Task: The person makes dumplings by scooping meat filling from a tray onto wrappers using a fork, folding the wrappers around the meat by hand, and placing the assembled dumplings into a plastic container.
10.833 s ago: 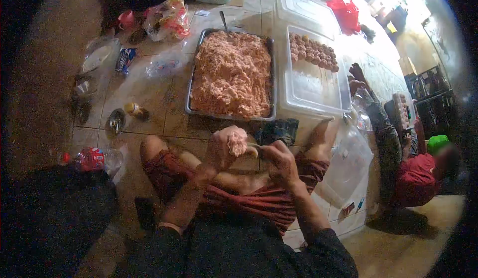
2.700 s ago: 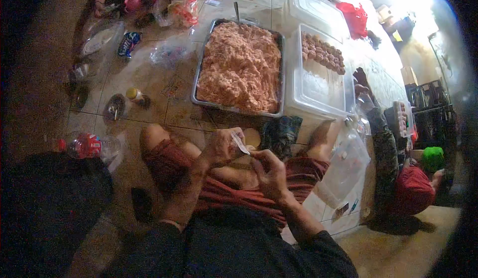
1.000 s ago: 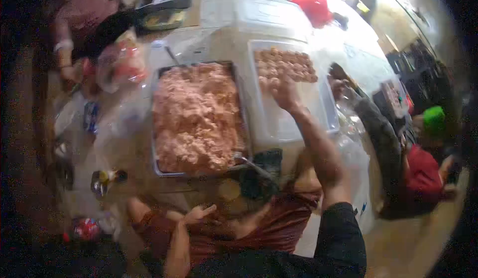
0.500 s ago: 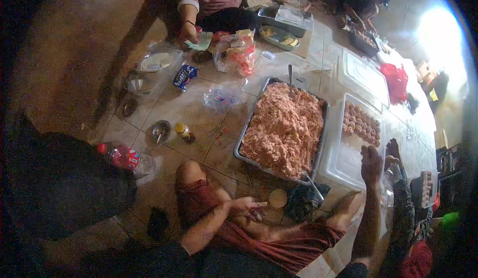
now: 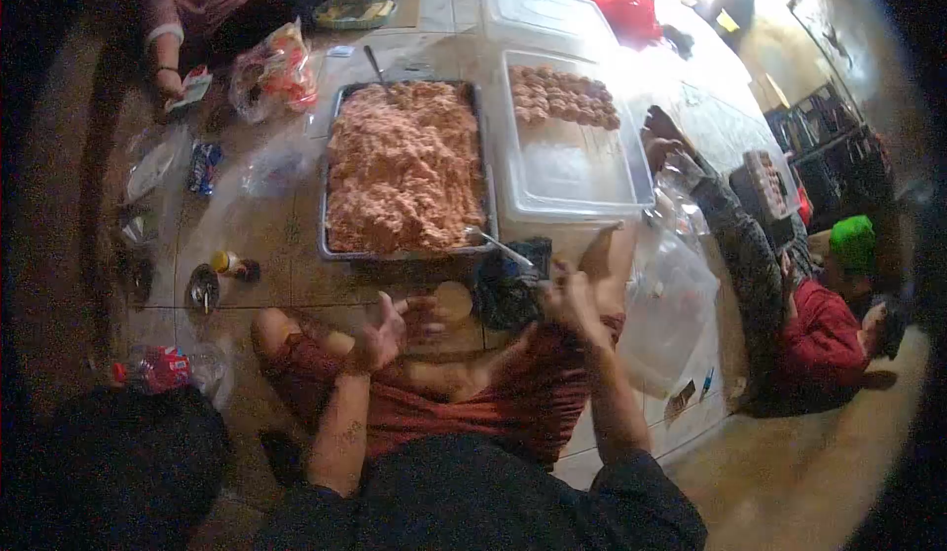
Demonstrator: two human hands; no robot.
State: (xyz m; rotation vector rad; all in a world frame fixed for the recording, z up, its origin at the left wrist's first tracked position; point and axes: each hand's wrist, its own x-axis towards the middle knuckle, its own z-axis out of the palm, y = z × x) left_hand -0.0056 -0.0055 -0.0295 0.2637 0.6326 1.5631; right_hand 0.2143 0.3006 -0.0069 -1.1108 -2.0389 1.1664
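My left hand (image 5: 388, 332) is over my lap with its fingers spread, holding nothing. Beside its fingertips lies a round pale disc (image 5: 454, 301), perhaps a wrapper. My right hand (image 5: 574, 301) is smeared by motion near a black plastic bag (image 5: 506, 290) and the end of a spoon handle (image 5: 508, 251); whether it touches either I cannot tell. In front of me a large dark tray (image 5: 324, 253) holds a heap of pinkish minced mixture (image 5: 404, 171), with a second utensil (image 5: 375, 66) stuck in at the far side. A clear plastic box (image 5: 572, 171) at the right holds rows of filled pieces (image 5: 562, 97).
A red-capped bottle (image 5: 168, 366), a small yellow-capped jar (image 5: 227, 261) and a metal bowl (image 5: 203, 288) stand left. Plastic bags (image 5: 276, 73) lie beyond them. One person (image 5: 212, 8) sits at the far left; another, in red (image 5: 821, 334), is at the right.
My right hand has drawn back from the clear box's edge toward my lap. My left fingers have spread and the hand is raised. The view has turned to the right.
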